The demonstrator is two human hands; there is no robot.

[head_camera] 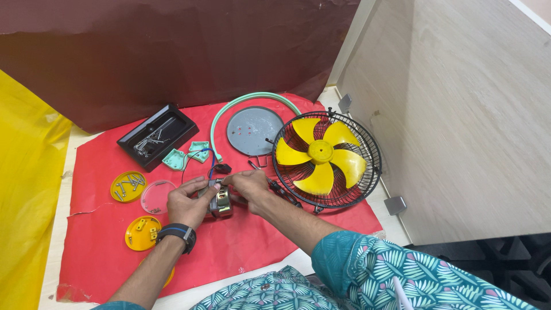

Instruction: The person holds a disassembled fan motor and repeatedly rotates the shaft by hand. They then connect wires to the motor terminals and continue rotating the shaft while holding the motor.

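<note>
Frame centre: both hands, left hand [186,202] and right hand [251,185], grip a small metallic fan motor [220,202], apparently laminated steel, partly hidden by fingers, above the red sheet [241,241].

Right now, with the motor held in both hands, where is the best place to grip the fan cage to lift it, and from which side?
Probably grip the fan cage by its outer wire rim at the near edge, coming from above. It lies flat on the red sheet with the yellow blades inside, so the rim is the free, firm part. Both the left hand and right hand hold the motor.
</note>
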